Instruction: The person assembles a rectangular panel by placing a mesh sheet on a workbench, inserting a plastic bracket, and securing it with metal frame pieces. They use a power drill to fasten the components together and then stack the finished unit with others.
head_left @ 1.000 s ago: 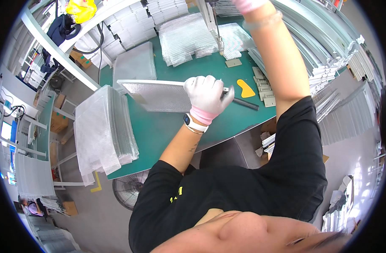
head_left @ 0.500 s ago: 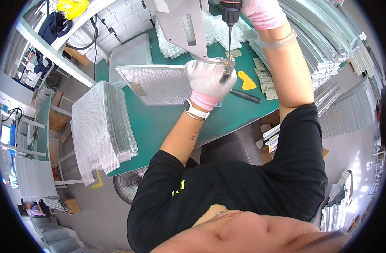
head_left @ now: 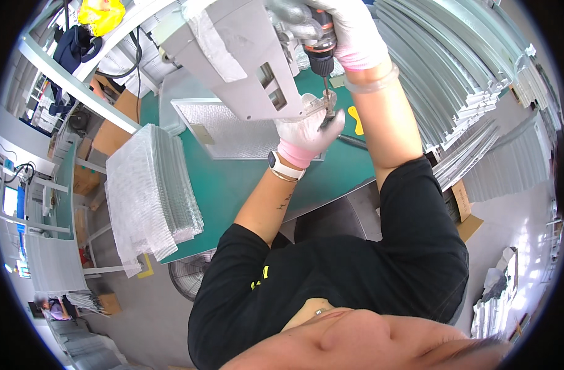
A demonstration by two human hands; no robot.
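My right hand [head_left: 356, 31], in a white and pink glove, is closed around a black and orange power drill [head_left: 322, 58]. Its bit points down at a small metal fitting [head_left: 322, 102] on the end of a large grey slotted housing [head_left: 232, 68]. My left hand [head_left: 306, 132], gloved too, grips that end from below; its fingers are partly hidden by the housing. Behind the left wrist a framed silver mesh panel [head_left: 226, 135] lies on the green table [head_left: 232, 191]. A yellow scraper [head_left: 356, 120] shows beside my right forearm, partly covered.
A stack of mesh sheets [head_left: 146, 191] overhangs the table's left edge. Many long metal-framed panels [head_left: 430, 68] stand at the right. A dark rod [head_left: 353, 142] lies near the front edge. A fan [head_left: 189, 271] stands below the table, and a white shelf post [head_left: 78, 86] rises at the left.
The grey housing has swung lower and nearer, covering more of the mesh panel. My right hand and the drill have moved down and left. My left hand keeps its hold nearly in place.
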